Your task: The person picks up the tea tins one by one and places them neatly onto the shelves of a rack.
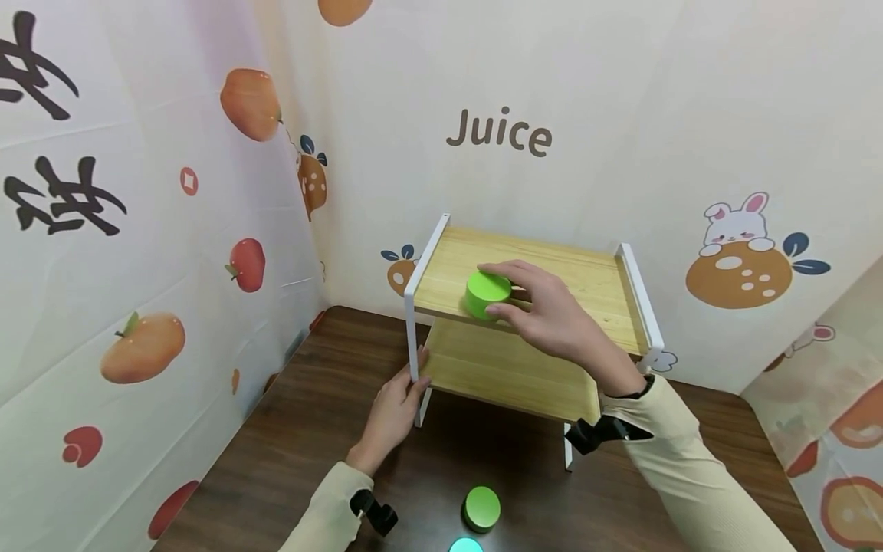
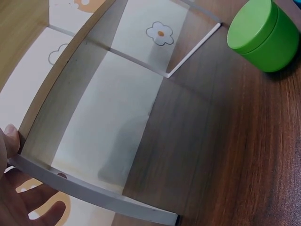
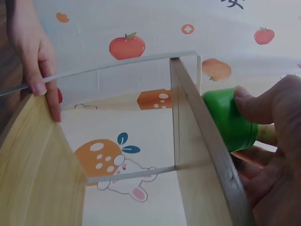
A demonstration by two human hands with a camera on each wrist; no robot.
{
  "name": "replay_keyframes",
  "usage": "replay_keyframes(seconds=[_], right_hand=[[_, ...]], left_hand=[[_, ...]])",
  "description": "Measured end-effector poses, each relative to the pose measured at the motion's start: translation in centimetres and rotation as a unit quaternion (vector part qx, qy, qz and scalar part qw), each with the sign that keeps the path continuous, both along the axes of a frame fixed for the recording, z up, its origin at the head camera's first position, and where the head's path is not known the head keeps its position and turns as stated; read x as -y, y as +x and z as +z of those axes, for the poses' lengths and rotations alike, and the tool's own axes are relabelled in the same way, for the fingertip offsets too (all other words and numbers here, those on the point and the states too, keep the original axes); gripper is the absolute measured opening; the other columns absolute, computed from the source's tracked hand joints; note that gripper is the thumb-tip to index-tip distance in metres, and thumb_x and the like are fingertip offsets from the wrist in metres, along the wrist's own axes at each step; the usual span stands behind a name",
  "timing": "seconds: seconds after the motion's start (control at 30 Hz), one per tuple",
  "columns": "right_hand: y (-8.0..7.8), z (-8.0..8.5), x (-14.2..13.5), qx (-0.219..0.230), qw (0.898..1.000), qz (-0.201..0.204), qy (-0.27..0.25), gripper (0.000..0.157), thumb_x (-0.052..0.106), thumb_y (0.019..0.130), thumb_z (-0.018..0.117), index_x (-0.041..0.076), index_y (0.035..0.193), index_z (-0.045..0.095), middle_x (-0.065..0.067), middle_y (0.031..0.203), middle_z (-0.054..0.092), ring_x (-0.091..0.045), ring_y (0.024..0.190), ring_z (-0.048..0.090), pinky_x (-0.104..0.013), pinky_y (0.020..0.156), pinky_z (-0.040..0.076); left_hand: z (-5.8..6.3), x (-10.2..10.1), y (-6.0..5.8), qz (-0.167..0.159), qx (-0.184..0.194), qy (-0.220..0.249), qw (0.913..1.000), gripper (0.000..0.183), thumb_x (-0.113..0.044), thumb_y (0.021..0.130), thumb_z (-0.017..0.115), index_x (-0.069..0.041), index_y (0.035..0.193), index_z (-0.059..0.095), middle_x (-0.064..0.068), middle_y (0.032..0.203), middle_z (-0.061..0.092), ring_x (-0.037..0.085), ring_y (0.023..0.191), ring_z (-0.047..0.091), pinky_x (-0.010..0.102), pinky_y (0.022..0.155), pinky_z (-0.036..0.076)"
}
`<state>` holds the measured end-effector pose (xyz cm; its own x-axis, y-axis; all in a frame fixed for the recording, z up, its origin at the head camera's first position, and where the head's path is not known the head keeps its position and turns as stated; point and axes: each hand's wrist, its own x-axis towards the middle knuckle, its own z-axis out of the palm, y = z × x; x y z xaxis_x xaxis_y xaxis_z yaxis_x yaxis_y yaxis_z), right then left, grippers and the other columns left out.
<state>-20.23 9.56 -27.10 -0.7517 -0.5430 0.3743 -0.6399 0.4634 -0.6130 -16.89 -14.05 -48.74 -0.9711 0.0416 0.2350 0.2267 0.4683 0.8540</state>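
A two-tier wooden shelf [image 1: 476,245] with a white metal frame stands on the dark table. My right hand [image 1: 552,310] holds a green round lidded canister [image 1: 487,290] between thumb and fingers, at the front left of the top board. In the right wrist view, this canister [image 3: 228,117] has its base against or very near that board. Lower down, my left hand [image 1: 389,410] grips the shelf's left front leg by the lower board [image 1: 510,376]. The left wrist view shows the thumb [image 2: 11,139] at the board's corner and fingers around the white frame.
A second green canister [image 1: 481,508] stands on the table [image 1: 290,452] in front of the shelf. At the bottom edge of the head view, a cyan round top [image 1: 466,545] is partly cut off. Printed cloth walls [image 1: 386,153] rise behind the shelf and at both sides.
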Motion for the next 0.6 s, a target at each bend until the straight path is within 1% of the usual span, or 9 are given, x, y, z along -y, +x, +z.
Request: replay_keyframes(seconds=[0.07, 0.2, 0.3, 0.43, 0.6], right_hand=[[-0.1, 0.0, 0.5, 0.011, 1.000, -0.001, 0.002, 0.051, 0.011, 0.089, 0.072, 0.012, 0.137, 0.055, -0.001, 0.129, 0.058, -0.015, 0.112, 0.057, -0.032, 0.090, 0.053], [-0.3, 0.2, 1.5, 0.019, 1.000, 0.008, 0.002, 0.051, 0.010, 0.089, 0.071, 0.010, 0.136, 0.055, -0.005, 0.129, 0.058, -0.018, 0.111, 0.058, -0.034, 0.092, 0.052], [-0.4, 0.2, 2.4, 0.014, 1.000, 0.013, 0.003, 0.051, 0.011, 0.089, 0.071, 0.008, 0.136, 0.055, -0.006, 0.129, 0.058, -0.020, 0.112, 0.058, -0.035, 0.093, 0.052], [-0.5, 0.1, 3.6, 0.008, 1.000, 0.017, 0.005, 0.051, 0.012, 0.089, 0.071, 0.007, 0.137, 0.054, -0.007, 0.129, 0.057, -0.019, 0.112, 0.058, -0.033, 0.093, 0.051], [-0.6, 0.2, 5.0, 0.000, 1.000, 0.025, 0.007, 0.051, 0.012, 0.090, 0.070, 0.007, 0.138, 0.052, -0.006, 0.128, 0.056, -0.018, 0.111, 0.058, -0.031, 0.092, 0.052]], left_hand=[[0.0, 0.0, 0.0, -0.002, -0.001, 0.005, 1.0000, 0.049, -0.036, 0.102, 0.049, -0.027, 0.149, 0.040, -0.011, 0.152, 0.040, 0.015, 0.133, 0.044, 0.046, 0.104, 0.041], [-0.1, 0.1, 0.0, -0.002, 0.001, 0.005, 1.0000, 0.049, -0.035, 0.102, 0.049, -0.028, 0.149, 0.039, -0.010, 0.152, 0.039, 0.015, 0.133, 0.045, 0.047, 0.104, 0.042], [-0.1, 0.1, 0.1, -0.001, -0.001, 0.002, 1.0000, 0.050, -0.037, 0.102, 0.049, -0.028, 0.150, 0.038, -0.009, 0.153, 0.039, 0.018, 0.131, 0.048, 0.048, 0.102, 0.043], [0.0, 0.1, 0.3, -0.005, -0.007, 0.000, 1.0000, 0.052, -0.039, 0.102, 0.048, -0.026, 0.150, 0.037, -0.008, 0.154, 0.037, 0.019, 0.130, 0.049, 0.048, 0.100, 0.044], [0.0, 0.1, 0.3, -0.011, -0.005, 0.005, 0.9999, 0.051, -0.038, 0.102, 0.048, -0.025, 0.150, 0.038, -0.012, 0.155, 0.034, 0.018, 0.132, 0.046, 0.047, 0.101, 0.044]])
